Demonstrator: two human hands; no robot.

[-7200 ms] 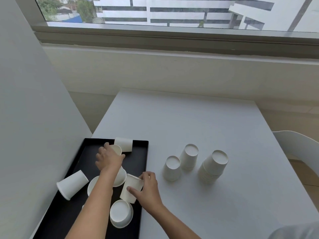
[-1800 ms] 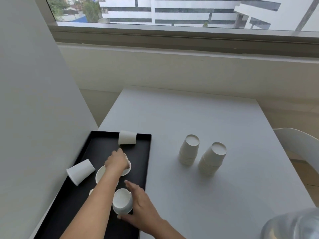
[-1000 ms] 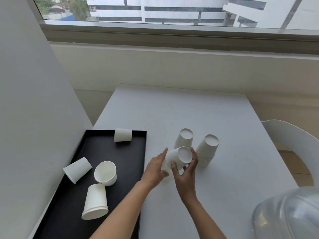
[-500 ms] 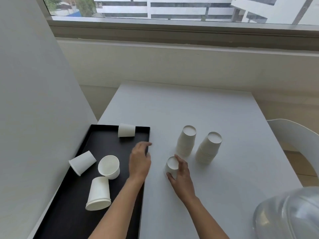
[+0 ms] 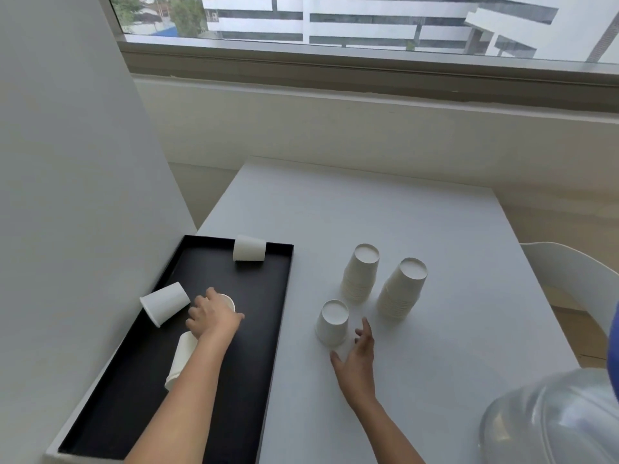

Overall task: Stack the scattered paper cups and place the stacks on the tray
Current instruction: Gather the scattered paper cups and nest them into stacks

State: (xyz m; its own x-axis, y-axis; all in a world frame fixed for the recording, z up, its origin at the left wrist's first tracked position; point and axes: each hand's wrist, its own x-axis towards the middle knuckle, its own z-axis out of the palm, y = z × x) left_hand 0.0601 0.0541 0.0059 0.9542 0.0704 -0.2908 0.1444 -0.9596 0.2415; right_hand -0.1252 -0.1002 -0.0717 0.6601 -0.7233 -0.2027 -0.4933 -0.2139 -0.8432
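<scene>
A black tray (image 5: 268, 329) lies at the table's left edge. On it, my left hand (image 5: 211, 318) closes over an upright white cup (image 5: 227, 301). One cup (image 5: 165, 303) lies on its side at the tray's left, another (image 5: 248, 248) at its far rim, and a third (image 5: 181, 358) is partly hidden under my forearm. On the table, two upside-down stacks (image 5: 361, 271) (image 5: 403, 288) stand side by side. A single inverted cup (image 5: 332, 323) stands in front of them. My right hand (image 5: 356, 358) rests open just right of that cup, apart from it.
A grey wall panel (image 5: 67, 195) runs along the tray's left side. A white chair (image 5: 569, 283) stands off the table's right edge. A clear rounded object (image 5: 552, 420) fills the lower right corner. A window ledge is behind the table.
My right hand has let go of the single inverted cup and drawn back to its right. My left hand has moved left across the tray onto the upright cup.
</scene>
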